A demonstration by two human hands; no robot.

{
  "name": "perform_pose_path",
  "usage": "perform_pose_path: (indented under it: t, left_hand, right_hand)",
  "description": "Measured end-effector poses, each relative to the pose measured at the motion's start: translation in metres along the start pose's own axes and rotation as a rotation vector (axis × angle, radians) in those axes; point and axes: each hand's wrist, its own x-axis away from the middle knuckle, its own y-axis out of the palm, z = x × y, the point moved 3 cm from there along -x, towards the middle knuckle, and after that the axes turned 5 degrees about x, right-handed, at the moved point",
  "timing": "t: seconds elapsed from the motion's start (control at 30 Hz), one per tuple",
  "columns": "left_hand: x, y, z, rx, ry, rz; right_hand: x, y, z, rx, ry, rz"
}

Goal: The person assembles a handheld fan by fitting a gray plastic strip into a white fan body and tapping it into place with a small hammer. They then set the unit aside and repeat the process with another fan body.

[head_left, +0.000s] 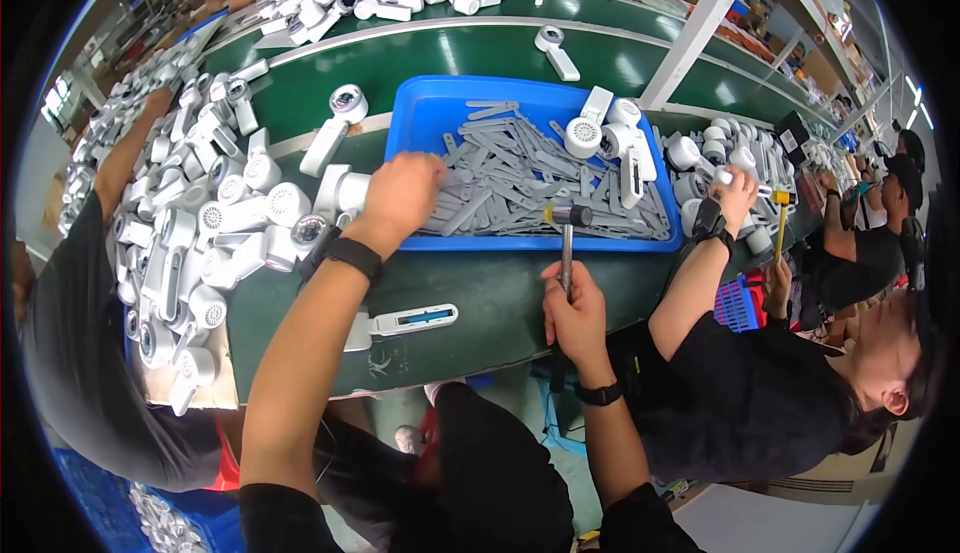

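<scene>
Hammer [567, 243] stands upright at frame centre, head up, right hand [575, 313] clamped on its handle; left hand [400, 193] reaches, fingers loosely curled, into grey strips [530, 178].

So my desk [480, 303] is basically a long green belt-style surface with a pale strip running along it. Right in front of me sits a blue tray [425, 113] full of flat grey strips [520, 178], plus a few white round-headed units [605, 133] lying in its far right corner. Left of the tray there's a big heap of the same white units [210, 213] piled straight on the green. One opened white unit [400, 323] lies alone near my edge, another single one [555, 50] further back, and more white ones [720, 153] to the right
</scene>
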Motion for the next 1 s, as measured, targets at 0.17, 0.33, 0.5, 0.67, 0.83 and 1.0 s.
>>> perform_pose_path:
  t: [0.17,0.33,0.5,0.67,0.83,1.0]
  left_hand:
    - [0.0,-0.019,-0.003,0.774,-0.21,-0.153]
    - [0.004,-0.02,0.008,1.012,-0.373,-0.286]
    - [0.004,-0.017,0.004,0.968,-0.366,-0.248]
    - [0.003,0.0,0.017,0.332,-0.238,-0.261]
    - [0.003,0.014,0.011,0.375,-0.229,-0.244]
    - [0.006,-0.013,0.013,0.34,-0.311,-0.202]
  right_hand:
    - [0.0,0.004,0.0,0.011,0.009,-0.037]
    - [0.002,0.002,-0.003,-0.001,-0.009,-0.012]
    - [0.002,0.004,0.0,0.017,0.012,0.007]
    - [-0.001,0.003,0.002,0.086,0.019,-0.036]
    - [-0.001,0.006,0.0,0.114,0.02,-0.079]
    - [0.004,0.002,-0.007,0.231,-0.036,-0.161]
